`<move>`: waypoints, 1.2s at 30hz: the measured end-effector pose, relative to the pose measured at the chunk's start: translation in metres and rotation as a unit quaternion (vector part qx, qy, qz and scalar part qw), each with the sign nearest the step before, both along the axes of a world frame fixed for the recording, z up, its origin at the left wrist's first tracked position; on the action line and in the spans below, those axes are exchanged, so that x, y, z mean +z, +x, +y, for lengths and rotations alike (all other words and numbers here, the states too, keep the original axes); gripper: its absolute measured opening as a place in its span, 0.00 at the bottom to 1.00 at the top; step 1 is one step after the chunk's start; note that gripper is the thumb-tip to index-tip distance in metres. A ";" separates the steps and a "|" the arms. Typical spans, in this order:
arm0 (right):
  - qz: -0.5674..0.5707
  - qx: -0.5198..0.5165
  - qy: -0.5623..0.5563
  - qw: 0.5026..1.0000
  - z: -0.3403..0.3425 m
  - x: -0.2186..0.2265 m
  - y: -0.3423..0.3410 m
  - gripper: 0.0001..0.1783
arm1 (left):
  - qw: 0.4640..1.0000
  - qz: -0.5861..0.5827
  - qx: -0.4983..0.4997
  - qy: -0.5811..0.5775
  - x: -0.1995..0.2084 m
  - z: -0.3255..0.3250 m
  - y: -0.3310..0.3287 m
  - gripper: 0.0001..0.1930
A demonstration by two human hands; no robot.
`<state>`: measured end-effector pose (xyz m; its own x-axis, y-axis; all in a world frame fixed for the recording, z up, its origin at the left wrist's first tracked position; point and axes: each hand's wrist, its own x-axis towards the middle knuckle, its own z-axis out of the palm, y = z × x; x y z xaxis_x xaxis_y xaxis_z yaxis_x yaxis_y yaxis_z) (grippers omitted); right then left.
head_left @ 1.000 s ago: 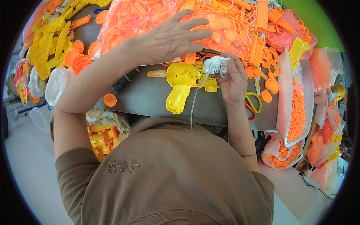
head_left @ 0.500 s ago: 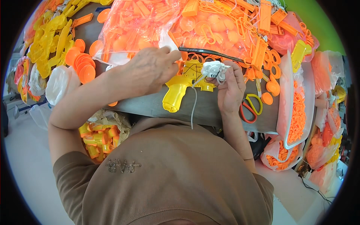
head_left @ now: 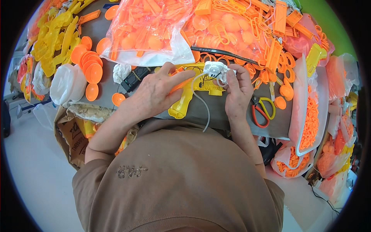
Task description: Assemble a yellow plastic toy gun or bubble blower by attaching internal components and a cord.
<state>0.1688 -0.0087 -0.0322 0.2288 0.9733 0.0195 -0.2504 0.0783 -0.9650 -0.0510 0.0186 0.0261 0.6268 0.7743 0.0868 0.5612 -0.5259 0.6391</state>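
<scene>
A yellow toy-gun half shell (head_left: pixel 183 102) lies on the grey table before me, its grip toward me and thin dark wires inside it. My left hand (head_left: pixel 158 89) is at the shell's left end, fingers closed about an orange plastic part (head_left: pixel 181 79) there; the fingers hide much of it. Between thumb and fingers, my right hand (head_left: pixel 239 86) holds a white plastic mechanism (head_left: pixel 215 69) over the shell's right end. From this mechanism a pale flexible tube (head_left: pixel 208 112) hangs down toward my shirt.
Red-and-yellow-handled cutters (head_left: pixel 262 112) lie right of my right hand. Behind the shell is a clear bag of orange parts (head_left: pixel 147 34). A black device (head_left: pixel 135 77), orange cups (head_left: pixel 92 73) and yellow parts (head_left: pixel 50 54) are at left; a white tub of orange rings (head_left: pixel 309 123) stands at right.
My left hand has moved down from the bag's white edge to the shell's left end. The right hand still holds the white mechanism, now slightly left, and the tube has swung right.
</scene>
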 end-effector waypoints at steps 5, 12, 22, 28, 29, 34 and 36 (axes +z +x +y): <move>0.006 0.009 0.010 1.000 0.000 -0.004 -0.002 0.11 | 0.999 -0.011 0.026 0.018 -0.008 -0.002 0.002 0.20; 0.019 0.013 0.008 1.000 -0.001 -0.003 -0.004 0.11 | 0.999 0.012 0.029 -0.015 -0.011 -0.003 0.001 0.15; 0.049 0.029 0.009 0.998 -0.003 0.001 -0.008 0.11 | 0.997 -0.047 0.057 -0.015 -0.008 -0.004 -0.001 0.17; 0.036 0.034 0.012 0.999 -0.004 -0.002 -0.010 0.10 | 0.998 0.004 0.039 -0.046 -0.006 -0.002 -0.005 0.16; 0.030 0.036 0.013 0.999 -0.004 -0.003 -0.010 0.10 | 0.998 0.004 0.039 -0.047 -0.006 -0.002 -0.005 0.16; 0.019 0.039 0.014 0.999 -0.007 -0.001 -0.011 0.10 | 0.996 0.055 0.039 -0.058 0.005 -0.003 0.000 0.13; 0.018 0.040 0.014 0.999 -0.008 -0.002 -0.012 0.10 | 0.994 0.086 0.033 -0.054 0.006 -0.002 0.001 0.13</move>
